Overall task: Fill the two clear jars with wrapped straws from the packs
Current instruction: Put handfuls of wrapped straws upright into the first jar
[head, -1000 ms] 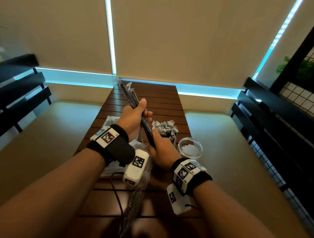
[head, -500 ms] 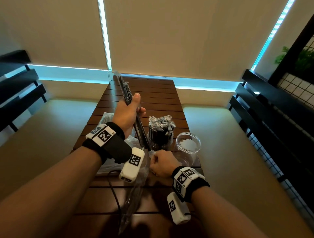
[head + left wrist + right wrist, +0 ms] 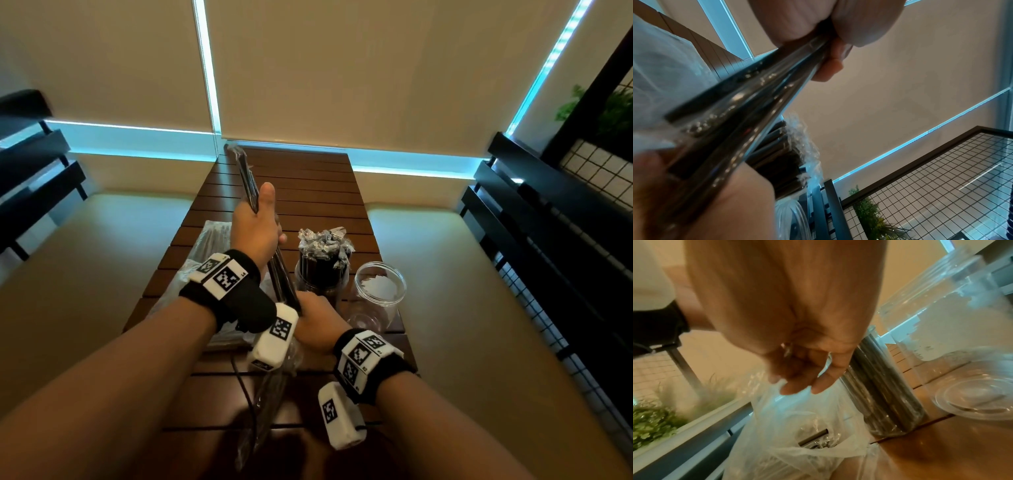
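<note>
My left hand [image 3: 257,226] grips a bundle of black wrapped straws [image 3: 245,174] near its middle and holds it tilted above the table. The left wrist view shows the fingers [image 3: 838,32] curled round the bundle [image 3: 756,105]. My right hand [image 3: 315,322] is at the bundle's lower end, fingers curled [image 3: 797,361], apparently holding that end. A clear jar [image 3: 323,274] packed with wrapped straws stands just right of the hands. To its right is the empty clear jar [image 3: 358,284], also seen in the right wrist view [image 3: 941,305].
An open plastic pack [image 3: 797,434] with a few straws lies under my right hand. Another pack [image 3: 209,240] lies at the table's left. A clear lid [image 3: 972,399] sits beside the jars. The slatted wooden table [image 3: 308,192] is narrow, with benches on both sides.
My right hand let go of the bundle's lower end, dropped to the table as a fist, then came back up to that end. The left hand kept its grip throughout.
</note>
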`<move>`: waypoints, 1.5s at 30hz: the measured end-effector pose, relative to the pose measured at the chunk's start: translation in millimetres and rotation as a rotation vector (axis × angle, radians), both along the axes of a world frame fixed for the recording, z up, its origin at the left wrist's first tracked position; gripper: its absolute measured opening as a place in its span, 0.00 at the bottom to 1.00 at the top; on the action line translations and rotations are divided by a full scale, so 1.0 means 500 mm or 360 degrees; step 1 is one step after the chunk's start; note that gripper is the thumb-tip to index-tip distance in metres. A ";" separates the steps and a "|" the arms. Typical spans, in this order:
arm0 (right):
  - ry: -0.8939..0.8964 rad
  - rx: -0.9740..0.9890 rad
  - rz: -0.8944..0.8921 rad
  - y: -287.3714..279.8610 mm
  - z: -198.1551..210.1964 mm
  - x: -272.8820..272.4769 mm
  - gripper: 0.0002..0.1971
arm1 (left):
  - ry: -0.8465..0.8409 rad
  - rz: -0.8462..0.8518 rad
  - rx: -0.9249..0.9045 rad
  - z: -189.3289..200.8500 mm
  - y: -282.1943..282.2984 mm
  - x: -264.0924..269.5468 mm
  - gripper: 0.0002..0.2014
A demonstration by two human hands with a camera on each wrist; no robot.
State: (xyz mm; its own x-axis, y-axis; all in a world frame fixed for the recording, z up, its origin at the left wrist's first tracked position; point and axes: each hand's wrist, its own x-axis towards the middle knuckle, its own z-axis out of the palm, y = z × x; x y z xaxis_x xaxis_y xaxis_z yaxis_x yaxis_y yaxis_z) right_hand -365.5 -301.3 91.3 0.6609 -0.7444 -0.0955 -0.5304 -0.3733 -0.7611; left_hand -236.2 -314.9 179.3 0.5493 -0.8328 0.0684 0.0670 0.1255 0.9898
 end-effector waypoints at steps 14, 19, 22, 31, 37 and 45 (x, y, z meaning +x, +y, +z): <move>0.1010 -0.0172 -0.0372 -0.006 -0.085 -0.066 0.14 | 0.0105 0.0150 -0.0116 0.024 -0.002 0.058 0.16; 0.1192 -0.0234 -0.0246 -0.002 -0.083 -0.089 0.30 | 0.0026 0.0097 -0.0076 0.009 0.006 0.043 0.20; 0.0938 -0.0567 -0.0260 0.001 -0.042 -0.076 0.30 | -0.0028 0.0098 -0.0028 0.002 0.004 0.022 0.20; -0.0054 -0.0521 -0.0290 -0.034 0.091 -0.023 0.25 | -0.0183 -0.0313 -0.0257 0.036 0.006 -0.057 0.17; -0.0063 -0.0714 -0.0298 -0.041 0.098 0.007 0.10 | -0.0589 -0.0553 -0.0296 0.031 0.033 -0.077 0.17; -0.0111 -0.0396 -0.0371 -0.038 0.060 0.008 0.16 | -0.1093 -0.0138 -0.0546 0.093 0.030 -0.020 0.41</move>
